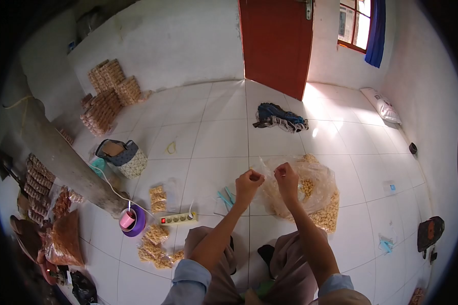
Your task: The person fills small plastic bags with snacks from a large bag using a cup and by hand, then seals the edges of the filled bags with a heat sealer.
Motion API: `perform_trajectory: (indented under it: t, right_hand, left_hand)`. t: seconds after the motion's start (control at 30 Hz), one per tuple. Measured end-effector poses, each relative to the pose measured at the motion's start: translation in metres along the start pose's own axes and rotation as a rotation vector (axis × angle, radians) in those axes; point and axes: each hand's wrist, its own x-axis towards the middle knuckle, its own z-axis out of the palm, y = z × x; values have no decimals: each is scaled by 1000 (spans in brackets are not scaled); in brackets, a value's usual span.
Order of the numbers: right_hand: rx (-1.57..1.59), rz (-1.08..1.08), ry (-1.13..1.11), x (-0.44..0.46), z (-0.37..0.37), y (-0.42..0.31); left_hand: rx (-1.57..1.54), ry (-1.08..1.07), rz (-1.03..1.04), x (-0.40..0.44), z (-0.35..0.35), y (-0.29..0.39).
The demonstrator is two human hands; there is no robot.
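Note:
My left hand [250, 185] and my right hand [286, 179] are raised side by side over the floor, a small gap between them. Fingers of both are pinched together. Thin clear film shows around the gap, but whether it is held or belongs to the bag behind cannot be made out. Just beyond and right of my hands lies a large clear plastic bag [320, 185], its mouth open, with small yellowish-brown snack pieces [326, 217] in and under it. Light-blue strips [226, 197] lie left of my left hand.
Filled snack packets [158, 199] and more packets [155, 249] lie left, near a power strip [178, 218] and a purple bowl [133, 227]. A post [71, 147] leans at left. Stacked packs [104, 104] stand by the wall; dark cloth [280, 117] lies before the red door [276, 46].

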Motion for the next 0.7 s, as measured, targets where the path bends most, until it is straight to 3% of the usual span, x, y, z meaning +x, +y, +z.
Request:
perform_trajectory:
  t: [0.07,0.13,0.17,0.23,0.3,0.37,0.43,0.53,0.6,0.63,0.7]
  right_hand:
    - [27,17,-11,0,0,-3]
    - [54,34,-26,-1,-1,-7]
    - [134,93,-91,0,-4,-9]
    - [212,148,-159,1,-9,-15]
    - [546,283,-335,0,-14,-20]
    - [579,253,-405,1,-15,-12]
    - [612,219,-470,3,-17,-4]
    - [545,201,-453,2,-23,0]
    - [79,-34,-345,1,-27,-1]
    - [80,-35,-343,1,-29,0]
    - [-283,-394,-276,3,-36,3]
  left_hand:
    - [96,-28,-73,0,1,-4]
    - [51,18,383,-3,2,0]
    - [53,23,386,-4,-2,2]
    - [688,-65,772,-18,-15,32]
    - [700,-61,815,-18,-13,26]
    - [712,-63,859,-17,-11,18]
    - [518,-207,587,-14,-13,10]
    - [518,-235,450,-8,-16,0]
    - [629,-176,546,-11,-14,-4]
    - [739,-113,637,-12,-13,-5]
    - [831,-93,691,-14,-14,-5]
